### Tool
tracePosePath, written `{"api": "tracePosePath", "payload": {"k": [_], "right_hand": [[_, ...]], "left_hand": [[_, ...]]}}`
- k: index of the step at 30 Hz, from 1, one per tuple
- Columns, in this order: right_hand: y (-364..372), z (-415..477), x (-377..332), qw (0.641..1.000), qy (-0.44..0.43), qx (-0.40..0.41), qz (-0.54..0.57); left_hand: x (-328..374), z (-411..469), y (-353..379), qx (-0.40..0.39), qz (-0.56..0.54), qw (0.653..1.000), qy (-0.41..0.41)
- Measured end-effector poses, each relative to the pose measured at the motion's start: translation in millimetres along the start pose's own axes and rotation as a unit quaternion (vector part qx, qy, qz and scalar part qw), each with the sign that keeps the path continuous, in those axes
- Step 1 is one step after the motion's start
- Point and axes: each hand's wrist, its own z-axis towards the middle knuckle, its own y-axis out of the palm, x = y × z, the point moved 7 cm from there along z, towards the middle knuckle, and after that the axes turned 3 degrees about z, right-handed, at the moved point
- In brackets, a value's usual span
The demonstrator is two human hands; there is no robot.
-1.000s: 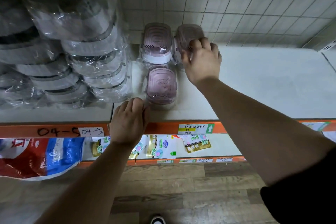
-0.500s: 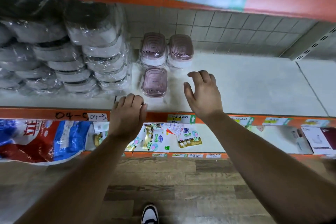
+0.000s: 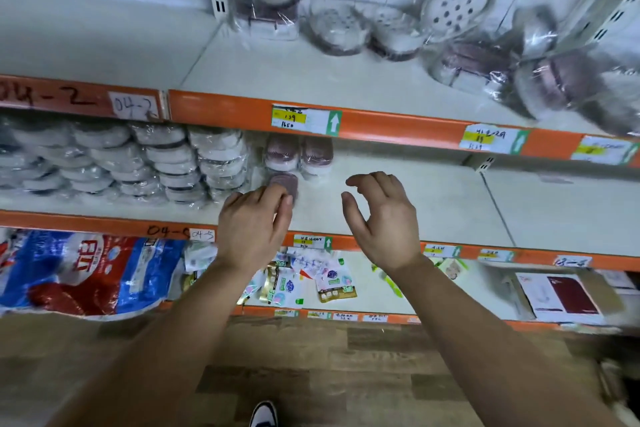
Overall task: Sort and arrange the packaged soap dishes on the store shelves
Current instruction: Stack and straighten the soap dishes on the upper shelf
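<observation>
Grip: L hand (image 3: 252, 229) loose, empty, by front dish (image 3: 285, 182) | R hand (image 3: 384, 222) open, empty

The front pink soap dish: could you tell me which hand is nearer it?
Left. The left hand overlaps the front pink soap dish; the right hand hangs apart to its right.
</observation>
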Motion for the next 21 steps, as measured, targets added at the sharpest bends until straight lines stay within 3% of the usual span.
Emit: {"api": "tracePosePath", "payload": {"k": [10, 21], "right_hand": [[-67.9, 65.3, -29.4, 0.996, -0.058, 0.066, 0.036], [-25.1, 174.5, -18.4, 0.996, -0.026, 0.082, 0.031]], "left_hand": [[3.5, 76.9, -84.1, 0.099, -0.010, 0.995, 0.022], [-66.5, 188.1, -79.4, 0.106, 0.025, 0.994, 0.012]]}}
